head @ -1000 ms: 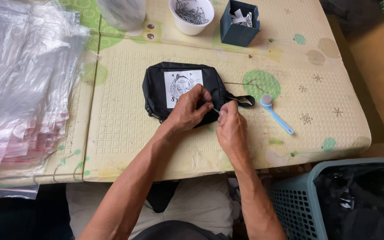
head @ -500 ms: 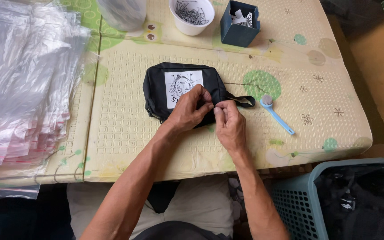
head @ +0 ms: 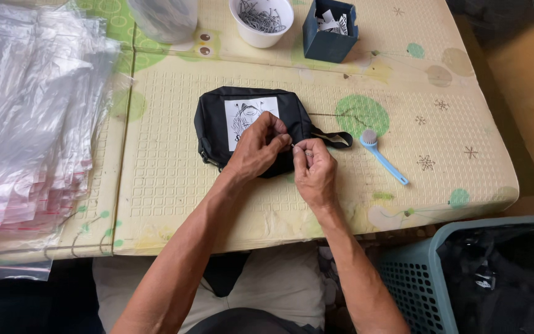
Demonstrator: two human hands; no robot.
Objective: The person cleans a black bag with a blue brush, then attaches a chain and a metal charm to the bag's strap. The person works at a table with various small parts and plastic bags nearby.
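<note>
Black pouch [head: 251,127] flat on the pale mat [head: 174,179], mid-table, white printed patch facing up, strap trailing right. Left hand [head: 258,148] pressed on the pouch's near right edge, fingers curled shut on the fabric. Right hand [head: 314,170] just beside it, touching, fingertips pinched together on something small at that edge; too small to tell what. Blue brush [head: 383,156] right of the strap. White cup [head: 261,21] and blue box [head: 330,28] far. Clear bags [head: 26,117] piled left. Basket [head: 428,278] near right.
</note>
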